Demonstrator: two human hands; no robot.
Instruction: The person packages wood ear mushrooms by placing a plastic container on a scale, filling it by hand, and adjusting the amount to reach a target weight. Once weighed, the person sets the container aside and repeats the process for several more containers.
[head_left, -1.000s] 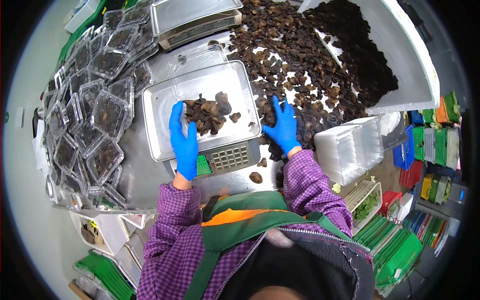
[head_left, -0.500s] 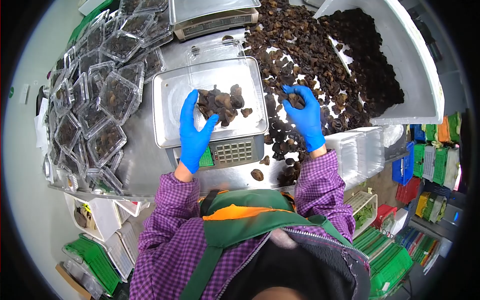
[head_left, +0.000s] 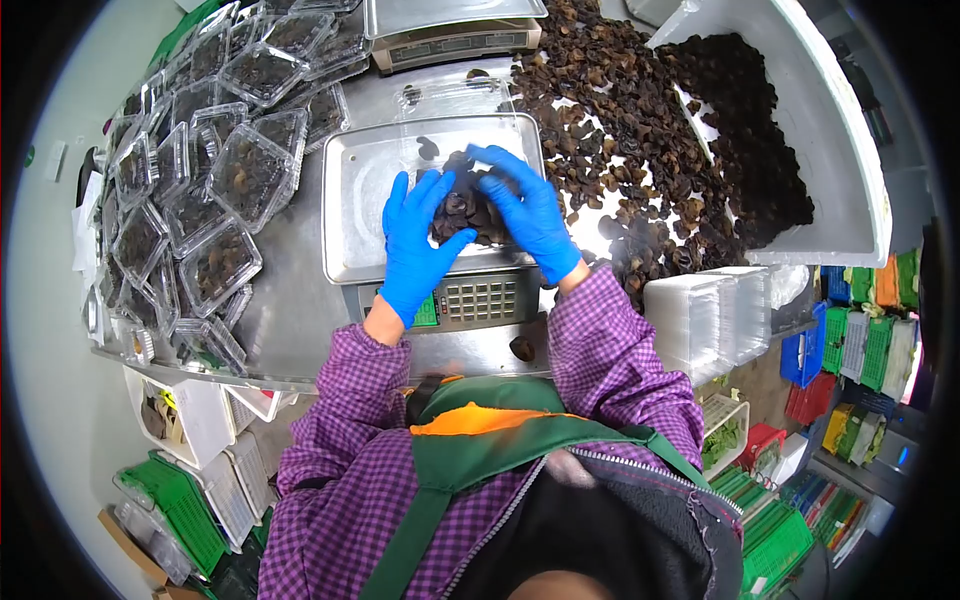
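Note:
Both my hands wear blue gloves and meet over a heap of dark wrinkled mushrooms [head_left: 460,212] lying in a clear container on the scale's steel tray [head_left: 360,205]. My left hand [head_left: 418,248] cups the heap from the left with its fingers spread and its thumb under the near edge. Reaching in from the right, my right hand [head_left: 525,208] lies palm down across the top of the heap. The two hands hide most of the heap.
Loose mushrooms [head_left: 620,130] cover the table to the right, beside a white foam box [head_left: 850,170] holding more. Filled clear containers [head_left: 220,160] crowd the left side. Empty containers [head_left: 700,310] are stacked at the right. A second scale [head_left: 450,30] stands at the back. Green crates sit below.
My right hand picked up mushrooms from the loose pile and brought them left onto the heap on the scale. My left hand closed in against the heap.

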